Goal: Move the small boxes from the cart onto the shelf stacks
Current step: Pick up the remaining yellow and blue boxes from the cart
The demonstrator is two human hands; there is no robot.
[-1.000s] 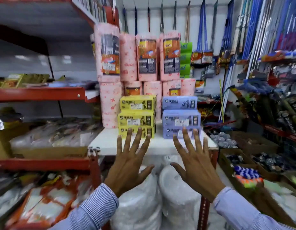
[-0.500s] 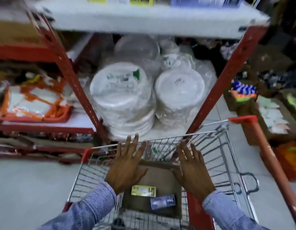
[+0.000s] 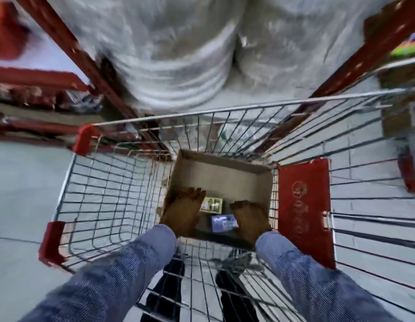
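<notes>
I look straight down into a wire cart (image 3: 104, 196). An open cardboard carton (image 3: 220, 175) stands inside it, holding a small yellow box (image 3: 213, 204) and a small blue-purple box (image 3: 222, 222). My left hand (image 3: 182, 210) is down in the carton, its fingers together and over the yellow box's left end. My right hand (image 3: 249, 217) is at the blue-purple box's right end, fingers bent downward. Whether either hand grips its box is hidden. The shelf stacks are out of view.
A red flap (image 3: 304, 210) hangs on the cart's right side. Beyond the cart's front rim, plastic-wrapped stacks of white plates (image 3: 178, 54) sit between slanted red shelf posts (image 3: 69, 43). Grey tiled floor (image 3: 23, 187) lies to the left.
My view swung down from the shelf stacks to the cart. Both hands went from spread in the air into the carton, down to the two small boxes.
</notes>
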